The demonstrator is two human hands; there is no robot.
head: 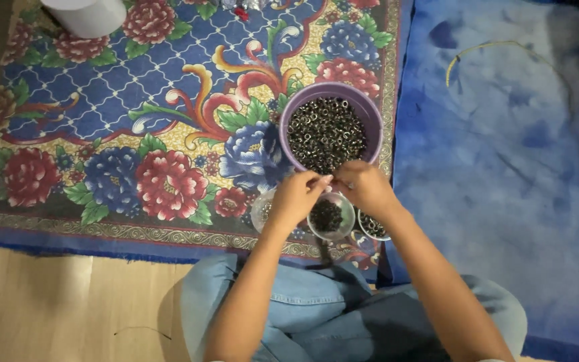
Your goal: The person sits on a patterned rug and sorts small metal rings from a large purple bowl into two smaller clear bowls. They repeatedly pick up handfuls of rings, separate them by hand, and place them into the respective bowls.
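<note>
Far left, top edge: a white cylinder (87,15) stands on the floral rug (102,114), well apart from the hands. The rug, blue with red and blue blooms, lies over a pale wooden floor (55,302). To its right spreads a mottled blue cloth (504,174) with a thin yellowish cord (484,50) curled on it.

Centre: a purple bowl (363,110) holds a heap of small dark metal rings (325,134). Just below it sit three small clear cups (330,218), the middle one with dark rings inside; the side cups are partly hidden by the wrists.

Left hand (296,198) and right hand (364,186) meet fingertip to fingertip over the bowl's near rim, above the middle cup. Both are pinched narrow on something tiny between them, too small to tell what. Blue-clad knees show below.
</note>
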